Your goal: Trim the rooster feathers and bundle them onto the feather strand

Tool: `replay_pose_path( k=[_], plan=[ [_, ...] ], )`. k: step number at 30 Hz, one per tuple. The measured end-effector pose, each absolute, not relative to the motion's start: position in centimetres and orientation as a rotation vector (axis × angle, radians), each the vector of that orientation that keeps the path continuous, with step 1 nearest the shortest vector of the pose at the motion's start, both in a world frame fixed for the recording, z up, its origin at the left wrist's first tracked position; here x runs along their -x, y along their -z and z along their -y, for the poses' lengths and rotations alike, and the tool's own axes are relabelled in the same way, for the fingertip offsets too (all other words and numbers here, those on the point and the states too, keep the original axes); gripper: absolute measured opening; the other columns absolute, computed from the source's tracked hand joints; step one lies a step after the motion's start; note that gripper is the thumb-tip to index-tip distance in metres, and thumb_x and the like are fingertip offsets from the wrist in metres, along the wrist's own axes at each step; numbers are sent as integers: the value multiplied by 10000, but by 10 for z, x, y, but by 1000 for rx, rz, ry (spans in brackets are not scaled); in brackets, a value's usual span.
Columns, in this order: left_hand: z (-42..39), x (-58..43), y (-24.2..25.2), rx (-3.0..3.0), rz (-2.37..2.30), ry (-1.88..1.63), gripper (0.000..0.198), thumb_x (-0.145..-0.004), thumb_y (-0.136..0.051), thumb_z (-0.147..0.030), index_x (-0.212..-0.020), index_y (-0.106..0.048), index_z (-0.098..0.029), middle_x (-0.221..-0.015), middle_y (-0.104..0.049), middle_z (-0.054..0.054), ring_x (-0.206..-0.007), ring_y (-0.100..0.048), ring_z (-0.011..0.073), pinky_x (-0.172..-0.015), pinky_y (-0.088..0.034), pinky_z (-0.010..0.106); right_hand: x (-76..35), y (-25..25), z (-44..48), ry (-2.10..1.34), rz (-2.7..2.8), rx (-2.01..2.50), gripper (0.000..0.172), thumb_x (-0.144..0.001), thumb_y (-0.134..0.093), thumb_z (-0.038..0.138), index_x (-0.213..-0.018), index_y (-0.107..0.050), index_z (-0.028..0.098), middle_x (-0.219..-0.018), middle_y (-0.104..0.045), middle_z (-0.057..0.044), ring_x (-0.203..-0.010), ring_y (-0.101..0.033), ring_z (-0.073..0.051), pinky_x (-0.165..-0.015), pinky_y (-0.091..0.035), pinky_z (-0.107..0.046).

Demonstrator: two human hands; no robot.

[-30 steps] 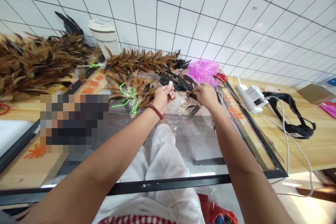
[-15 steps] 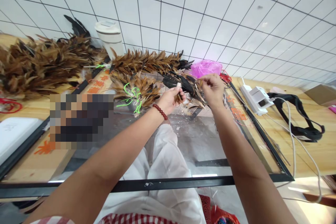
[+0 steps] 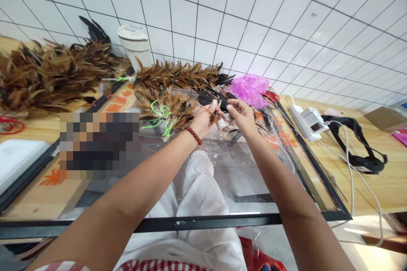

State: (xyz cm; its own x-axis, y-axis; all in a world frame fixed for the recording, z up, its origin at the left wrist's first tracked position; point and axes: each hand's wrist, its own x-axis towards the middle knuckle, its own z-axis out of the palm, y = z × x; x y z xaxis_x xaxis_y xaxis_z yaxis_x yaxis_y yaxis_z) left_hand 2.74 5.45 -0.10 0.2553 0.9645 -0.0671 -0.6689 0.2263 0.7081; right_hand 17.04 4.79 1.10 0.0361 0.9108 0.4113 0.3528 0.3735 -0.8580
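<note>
My left hand (image 3: 205, 121), with a dark red bead bracelet at the wrist, is closed round a small bunch of brown feathers (image 3: 217, 112) with pale fluffy ends. Just to its right, my right hand (image 3: 241, 114) has its thumb and fingertips pinched together; what they hold is too small to make out. Black feathers (image 3: 206, 96) lie behind both hands. To the left is a brown feather bundle (image 3: 181, 108) with bright green ties (image 3: 163, 112). Further back stretches a long brown feather strip (image 3: 178, 74).
A pink plastic bag (image 3: 249, 89) lies behind my right hand. At the left are a large feather pile (image 3: 54, 76), a white lidded bin (image 3: 135, 46) and a white box (image 3: 20, 161). A power strip (image 3: 303, 123) and black headset (image 3: 359, 148) lie right.
My right hand has moved left and slightly down, close to my left hand, uncovering more of the pink bag. My left hand still holds the feathers.
</note>
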Motion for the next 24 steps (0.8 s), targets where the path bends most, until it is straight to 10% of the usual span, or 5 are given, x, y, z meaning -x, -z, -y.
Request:
replay_pose_path(
  k=[24],
  plan=[
    [-51, -29, 11, -1384, -678, -1230, 217, -779, -634, -297, -623, -629, -147, -606, -592, -2, -567, -506, 86, -574, -398, 203, -179, -20, -48, -1480, 1082, 1054, 347, -496, -855, 293, -762, -684, 149, -583, -623, 22, -505, -514, -55, -510, -423, -182]
  ],
)
